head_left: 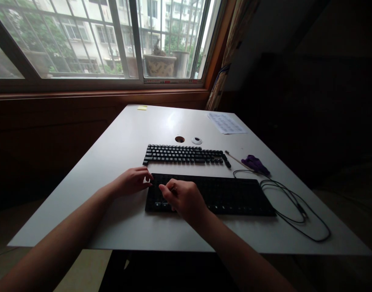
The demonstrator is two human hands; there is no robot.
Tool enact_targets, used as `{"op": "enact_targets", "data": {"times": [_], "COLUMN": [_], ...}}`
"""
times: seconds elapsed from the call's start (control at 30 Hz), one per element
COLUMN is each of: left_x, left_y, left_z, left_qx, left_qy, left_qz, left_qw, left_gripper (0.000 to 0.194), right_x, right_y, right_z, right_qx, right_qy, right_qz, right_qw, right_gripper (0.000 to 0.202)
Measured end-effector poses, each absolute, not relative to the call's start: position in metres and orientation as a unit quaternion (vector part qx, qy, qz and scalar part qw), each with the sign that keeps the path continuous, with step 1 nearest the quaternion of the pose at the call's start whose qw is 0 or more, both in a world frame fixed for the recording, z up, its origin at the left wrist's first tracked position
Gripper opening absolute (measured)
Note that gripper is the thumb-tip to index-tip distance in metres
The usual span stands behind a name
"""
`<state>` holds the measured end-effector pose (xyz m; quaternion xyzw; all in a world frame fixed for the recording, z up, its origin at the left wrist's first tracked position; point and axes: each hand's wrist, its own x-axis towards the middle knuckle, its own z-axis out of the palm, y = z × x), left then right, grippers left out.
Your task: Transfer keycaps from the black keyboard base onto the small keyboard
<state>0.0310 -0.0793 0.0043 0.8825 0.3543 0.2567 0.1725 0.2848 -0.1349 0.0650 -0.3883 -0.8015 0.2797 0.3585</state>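
A black keyboard base (234, 196) lies near the front of the white table, with a few keys showing along its front row. My left hand (132, 181) rests at its back left corner, thumb and fingers curved with a gap between them. Over the left part of the base, my right hand (184, 198) is closed, its fingers pressed together; what it holds, if anything, is hidden. Behind the base, loose black keycaps (173, 154) are laid out in keyboard rows.
A black cable (295, 198) loops at the right, near a purple cloth (255, 164) and a thin brush (237, 160). Printed sheets (226, 123), a yellow note (142, 108), a table hole (179, 139) and a round cover (196, 140) are farther back.
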Motion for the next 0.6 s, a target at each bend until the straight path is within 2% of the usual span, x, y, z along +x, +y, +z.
{"op": "enact_targets", "data": {"times": [0.17, 0.43, 0.5, 0.6], "left_x": [0.032, 0.033, 0.033, 0.034], "left_y": [-0.079, -0.078, -0.078, -0.078], "left_z": [0.004, 0.002, 0.002, 0.003], "left_qx": [0.88, 0.878, 0.878, 0.882], "left_qy": [0.365, 0.363, 0.364, 0.359], "left_qz": [0.249, 0.255, 0.255, 0.252], "left_qw": [0.175, 0.179, 0.176, 0.173], "left_gripper": [0.018, 0.016, 0.016, 0.015], "right_x": [0.278, 0.263, 0.265, 0.276], "right_y": [-0.135, -0.135, -0.133, -0.131], "right_z": [0.058, 0.053, 0.055, 0.051], "right_qx": [-0.381, -0.351, -0.369, -0.403], "right_qy": [-0.816, -0.866, -0.854, -0.791], "right_qz": [0.26, 0.16, 0.202, 0.346], "right_qw": [0.349, 0.317, 0.307, 0.304], "right_gripper": [0.033, 0.03, 0.03, 0.033]}}
